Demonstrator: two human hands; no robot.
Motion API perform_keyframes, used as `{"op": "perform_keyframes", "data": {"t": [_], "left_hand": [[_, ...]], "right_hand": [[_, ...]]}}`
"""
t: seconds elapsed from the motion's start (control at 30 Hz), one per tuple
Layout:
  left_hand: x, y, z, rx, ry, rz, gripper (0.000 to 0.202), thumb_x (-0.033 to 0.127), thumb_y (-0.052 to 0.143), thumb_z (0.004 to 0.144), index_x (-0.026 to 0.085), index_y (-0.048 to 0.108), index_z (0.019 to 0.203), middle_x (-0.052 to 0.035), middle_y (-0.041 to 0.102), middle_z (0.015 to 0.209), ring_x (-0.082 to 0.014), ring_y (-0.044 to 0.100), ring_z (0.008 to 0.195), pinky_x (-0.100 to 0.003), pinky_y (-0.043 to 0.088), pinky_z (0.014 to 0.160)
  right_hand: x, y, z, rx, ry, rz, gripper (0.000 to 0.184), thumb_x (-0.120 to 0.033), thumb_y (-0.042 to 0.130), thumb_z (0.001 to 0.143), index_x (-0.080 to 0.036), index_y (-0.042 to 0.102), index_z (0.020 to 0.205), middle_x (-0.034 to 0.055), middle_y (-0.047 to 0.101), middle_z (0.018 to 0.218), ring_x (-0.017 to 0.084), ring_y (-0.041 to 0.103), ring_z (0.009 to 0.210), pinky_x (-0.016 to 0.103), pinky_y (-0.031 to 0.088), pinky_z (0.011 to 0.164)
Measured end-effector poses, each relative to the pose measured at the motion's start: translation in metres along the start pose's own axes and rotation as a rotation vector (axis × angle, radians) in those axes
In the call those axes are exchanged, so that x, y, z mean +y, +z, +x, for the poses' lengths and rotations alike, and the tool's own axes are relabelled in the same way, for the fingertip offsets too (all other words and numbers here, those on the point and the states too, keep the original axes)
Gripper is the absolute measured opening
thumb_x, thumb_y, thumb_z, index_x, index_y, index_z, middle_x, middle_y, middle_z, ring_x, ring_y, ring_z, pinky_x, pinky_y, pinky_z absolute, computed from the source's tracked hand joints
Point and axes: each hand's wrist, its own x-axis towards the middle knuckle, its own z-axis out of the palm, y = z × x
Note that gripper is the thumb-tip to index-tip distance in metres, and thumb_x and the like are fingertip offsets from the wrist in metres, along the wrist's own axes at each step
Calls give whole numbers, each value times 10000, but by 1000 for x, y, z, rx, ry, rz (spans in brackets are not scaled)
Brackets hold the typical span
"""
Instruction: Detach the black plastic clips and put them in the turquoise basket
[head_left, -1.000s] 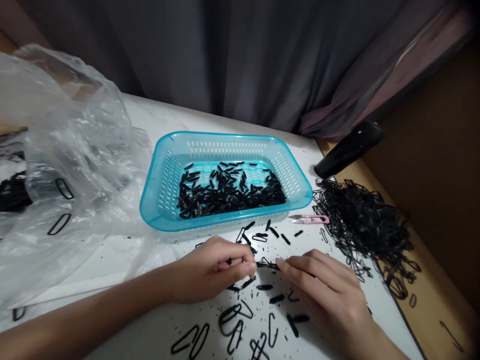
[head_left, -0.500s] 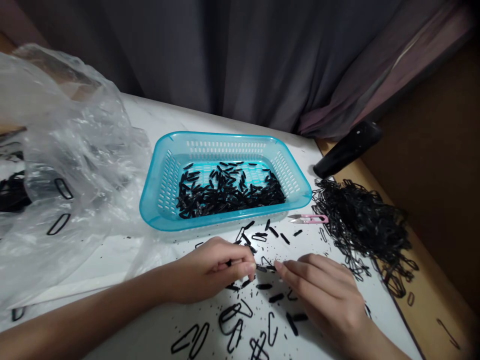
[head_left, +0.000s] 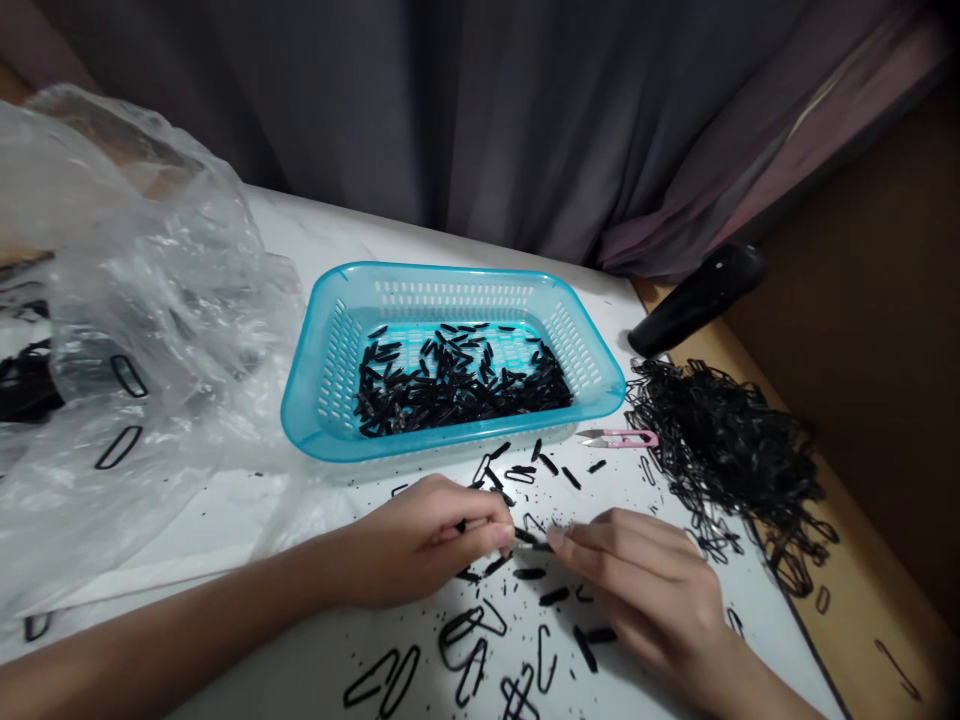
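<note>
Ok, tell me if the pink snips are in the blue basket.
No, the pink snips lie on the table beside the blue basket.

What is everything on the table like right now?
Left hand: pinching one end of a black piece.
Right hand: pinching its other end.
Basket: upright, part full of short black bits.
Snips: lying flat beside the basket.
Bag: crumpled.
Loop pile: tangled in a heap.
</note>
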Motion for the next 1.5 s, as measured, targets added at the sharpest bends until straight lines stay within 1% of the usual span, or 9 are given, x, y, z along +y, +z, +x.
{"op": "perform_keyframes", "data": {"t": [0.37, 0.47, 0.63, 0.77, 0.93, 1.03, 1.2, 1.37, 1.5], "left_hand": [[4, 0, -1, 9, -76, -52, 275, 310, 465, 951, 172, 616, 767, 69, 354, 562, -98, 315, 526, -218, 239, 502], [2, -2, -3, 8, -101, -142, 246, 305, 475, 918, 179, 541, 716, 64, 348, 580, -105, 300, 540, -233, 223, 496], [-13, -7, 0, 78, -36, -490, 257, 254, 483, 774, 196, 318, 585, 45, 278, 587, -124, 261, 574, -278, 196, 523], [-16, -8, 6, 160, -73, -1007, 237, 264, 462, 653, 203, 272, 527, 26, 301, 561, -123, 224, 539, -272, 197, 485], [-11, -3, 6, -30, -194, -1312, 168, 255, 451, 589, 201, 336, 479, -77, 552, 561, -162, 487, 497, -250, 283, 400], [-13, -2, 4, 20, -225, -1327, 167, 231, 483, 583, 186, 390, 452, -71, 563, 541, -191, 587, 547, -227, 345, 378], [-17, -2, 4, -23, -263, -1215, 119, 117, 480, 640, 153, 478, 527, 29, 442, 446, -62, 311, 321, -166, 168, 290], [-15, 2, 6, -88, -207, -1320, 156, 65, 449, 592, 192, 363, 619, 61, 421, 477, -47, 172, 345, -156, 145, 339], [-16, 1, 7, -128, -192, -1384, 170, 97, 452, 580, 204, 342, 653, 78, 305, 469, -67, 119, 392, -168, 108, 372]], "right_hand": [[4, 0, -8, -91, 22, 36, 283, -65, 497, 913, -130, 639, 1148, 83, 724, 911, 168, 590, 699, 308, 485, 579], [9, -2, -10, -78, 57, 17, 270, -45, 540, 892, -142, 640, 1124, 80, 710, 912, 165, 587, 715, 300, 477, 601], [11, -3, -8, -92, 120, 26, 244, -43, 528, 897, -151, 655, 1076, 64, 689, 834, 165, 603, 717, 284, 480, 605], [13, -3, -6, -97, 162, 36, 223, -63, 532, 905, -162, 661, 1058, 64, 692, 839, 168, 616, 734, 280, 500, 616], [15, 0, -3, -97, 192, 23, 174, -110, 525, 929, -167, 666, 1014, 63, 700, 847, 159, 641, 744, 270, 531, 640], [15, 1, -2, -111, 214, 38, 175, -125, 526, 934, -168, 667, 1028, 61, 693, 841, 156, 646, 749, 266, 536, 643], [15, 4, -4, -127, 246, 57, 177, -146, 530, 938, -170, 678, 1032, 66, 686, 854, 160, 649, 756, 273, 542, 654], [13, 13, -6, -107, 300, 39, 162, -166, 546, 938, -173, 668, 1044, 64, 671, 879, 162, 648, 788, 279, 543, 686], [10, 21, -7, -122, 341, 52, 153, -180, 539, 941, -176, 665, 1028, 61, 664, 882, 164, 654, 791, 277, 549, 699]]}}
